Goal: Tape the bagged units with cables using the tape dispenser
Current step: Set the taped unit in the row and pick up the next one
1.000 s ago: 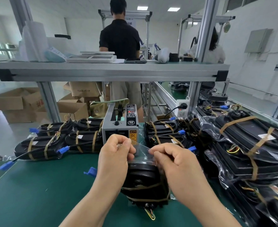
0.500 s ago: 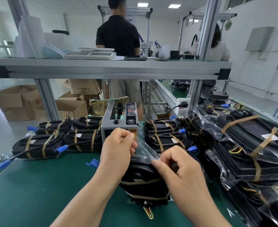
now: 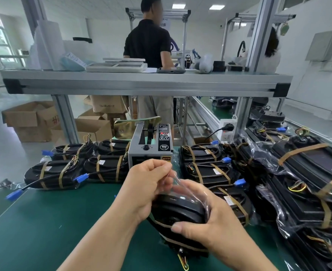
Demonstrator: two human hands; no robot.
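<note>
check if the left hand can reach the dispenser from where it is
Probably yes: the left hand sits just in front of the dispenser, nothing between them. It pinches the bag film, so it must let go first, while the right hand holds the unit.

Bare green tabletop (image 3: 44, 227) lies open at left; taped units (image 3: 73, 171) (behind), the tape dispenser (image 3: 150, 151) and stacked bagged units (image 3: 308, 192) block elsewhere.
</note>
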